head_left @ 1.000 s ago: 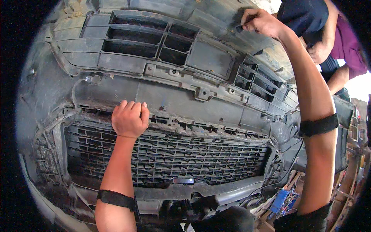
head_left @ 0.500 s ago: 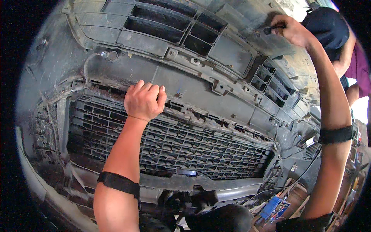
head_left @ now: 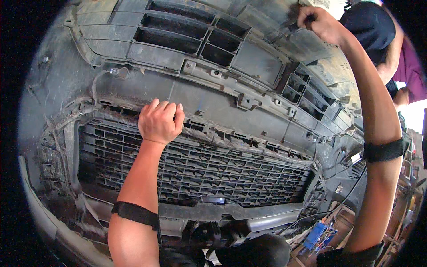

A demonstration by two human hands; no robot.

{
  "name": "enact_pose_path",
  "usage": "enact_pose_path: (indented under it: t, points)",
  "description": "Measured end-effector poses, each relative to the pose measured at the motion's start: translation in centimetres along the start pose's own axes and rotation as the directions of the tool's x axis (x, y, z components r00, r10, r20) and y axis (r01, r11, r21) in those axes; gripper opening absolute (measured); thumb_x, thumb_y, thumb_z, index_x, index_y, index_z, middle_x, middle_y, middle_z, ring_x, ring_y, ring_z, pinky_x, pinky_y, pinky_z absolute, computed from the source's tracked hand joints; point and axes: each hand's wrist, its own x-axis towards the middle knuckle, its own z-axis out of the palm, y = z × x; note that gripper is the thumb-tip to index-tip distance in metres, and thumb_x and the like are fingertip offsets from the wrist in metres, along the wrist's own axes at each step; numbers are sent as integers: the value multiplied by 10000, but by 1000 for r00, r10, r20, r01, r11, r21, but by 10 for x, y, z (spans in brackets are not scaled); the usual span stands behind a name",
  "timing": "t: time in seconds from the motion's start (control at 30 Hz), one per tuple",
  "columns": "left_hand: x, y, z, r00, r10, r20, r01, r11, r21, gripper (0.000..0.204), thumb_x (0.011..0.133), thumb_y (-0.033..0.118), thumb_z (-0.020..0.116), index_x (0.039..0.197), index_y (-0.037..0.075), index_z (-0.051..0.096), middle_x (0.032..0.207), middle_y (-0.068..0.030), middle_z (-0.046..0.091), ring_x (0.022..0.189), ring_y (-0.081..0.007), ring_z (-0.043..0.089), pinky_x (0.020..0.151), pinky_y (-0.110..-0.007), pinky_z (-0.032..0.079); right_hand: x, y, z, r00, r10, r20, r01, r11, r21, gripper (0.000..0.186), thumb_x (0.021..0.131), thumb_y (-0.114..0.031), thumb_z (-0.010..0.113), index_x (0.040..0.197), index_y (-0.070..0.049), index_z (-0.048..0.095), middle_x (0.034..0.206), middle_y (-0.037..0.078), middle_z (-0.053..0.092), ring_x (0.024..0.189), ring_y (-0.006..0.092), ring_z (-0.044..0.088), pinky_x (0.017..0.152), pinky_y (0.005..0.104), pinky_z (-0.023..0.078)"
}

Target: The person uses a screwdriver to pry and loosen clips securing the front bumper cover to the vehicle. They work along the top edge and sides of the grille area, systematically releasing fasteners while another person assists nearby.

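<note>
The inner side of a dusty dark car bumper (head_left: 222, 100) fills the view, its mesh grille (head_left: 235, 178) below the middle. My left hand (head_left: 160, 121) is closed over the ledge above the grille, where a corrugated wiring harness (head_left: 200, 134) runs beneath it. What its fingertips touch is hidden. At the upper right my right hand (head_left: 324, 26) is closed round a short black-handled tool (head_left: 310, 19), held against or just over the bumper's dirty far edge. The tool's working end cannot be made out.
Another person in a dark cap (head_left: 368, 27) bends close beside my right arm. A blue object with thin wires (head_left: 316, 236) lies in a wooden tray at the lower right. A black cable (head_left: 347, 198) curves past it.
My right hand has moved up and to the left with the tool. The view has shifted slightly; my left hand keeps its place on the ledge.
</note>
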Motion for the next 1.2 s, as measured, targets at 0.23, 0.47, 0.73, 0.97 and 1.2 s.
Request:
enact_pose_path:
  t: [0.23, 0.47, 0.73, 0.97, 1.2]
  points:
    - [-2, 0, -1, 1000, 3, 12, -4, 1000, 21, 288, 807, 233, 611, 558, 113, 528, 596, -23, 541, 616, -234, 514, 540, -376, 402, -1, -44, 4, 881, 464, -89, -470, 881, -58, 474, 912, -443, 558, 1096, -7, 574, 813, 131, 615, 687, 256, 618, 665, 388, 499]
    - [-1, 0, 0, 1000, 3, -8, -3, 1000, 9, 294, 808, 233, 605, 553, 114, 519, 591, -28, 533, 620, -240, 515, 554, -378, 402, -5, -21, 4, 980, 110, -163, -125, 988, -85, 226, 830, -147, 609, 986, 6, 551, 781, 126, 621, 793, 229, 600, 728, 382, 466]
    - [-1, -1, 0, 1000, 7, 1, -7, 1000, 25, 302, 810, 230, 602, 552, 110, 502, 590, -28, 527, 617, -242, 511, 542, -382, 391, -27, -39, 10, 942, 323, -91, -333, 932, -143, 386, 843, -319, 645, 923, 57, 615, 883, 220, 656, 862, 312, 624, 792, 410, 476]
    - [0, 0, 1, 1000, 9, -16, -9, 1000, 13, 298, 810, 227, 605, 555, 110, 503, 584, -27, 517, 607, -242, 506, 536, -383, 388, -28, -22, 11, 981, 127, -149, -175, 909, -378, 490, 965, -415, 452, 1062, 51, 567, 869, 273, 625, 862, 398, 606, 809, 438, 461]
    - [-1, 0, 1, 1000, 4, 9, -4, 999, 35, 305, 814, 232, 604, 551, 117, 501, 579, -25, 516, 605, -236, 510, 533, -382, 400, -34, -55, 9, 964, 125, -233, -114, 992, 62, 309, 763, -231, 670, 924, 12, 568, 842, 212, 628, 807, 325, 624, 713, 404, 486]
